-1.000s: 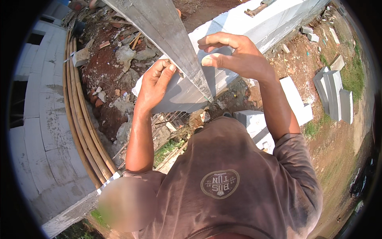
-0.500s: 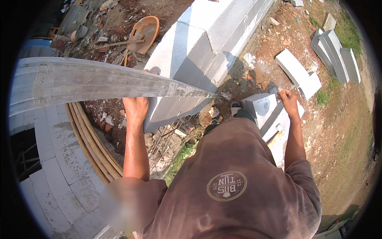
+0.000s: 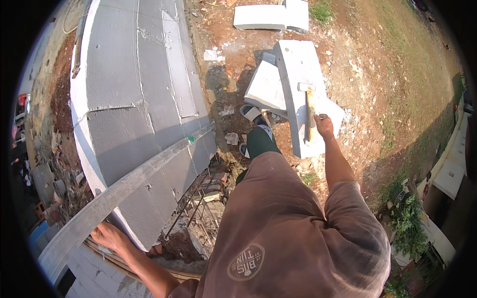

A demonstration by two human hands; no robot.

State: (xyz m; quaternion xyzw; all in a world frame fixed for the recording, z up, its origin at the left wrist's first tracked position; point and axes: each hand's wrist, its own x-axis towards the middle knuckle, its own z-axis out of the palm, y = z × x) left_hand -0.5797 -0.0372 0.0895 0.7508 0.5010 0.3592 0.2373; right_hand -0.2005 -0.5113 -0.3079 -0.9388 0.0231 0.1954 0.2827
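A long grey straightedge bar (image 3: 130,189) lies slantwise across the near end of a wall of large pale grey blocks (image 3: 117,149). My left hand (image 3: 110,236) is closed around the bar's lower edge, beside the wall's near left corner; the bar hides some of its fingertips. My right hand (image 3: 324,125) is closed on the wooden handle of a hammer (image 3: 311,107). The hammer lies on a long white block (image 3: 293,64), its whitish head pointing away from me. Another white block (image 3: 266,85) leans beneath that one, by my feet.
More white blocks (image 3: 259,17) lie on the dirt at the far side. Bare steel rods (image 3: 198,204) stick out near the wall's end. Bamboo poles (image 3: 171,272) run below my left forearm. A leafy plant (image 3: 410,226) grows at the right.
My view has swung to the right. My right hand, bent above the blocks before, is now on the hammer's handle. The left hand stays at the bar.
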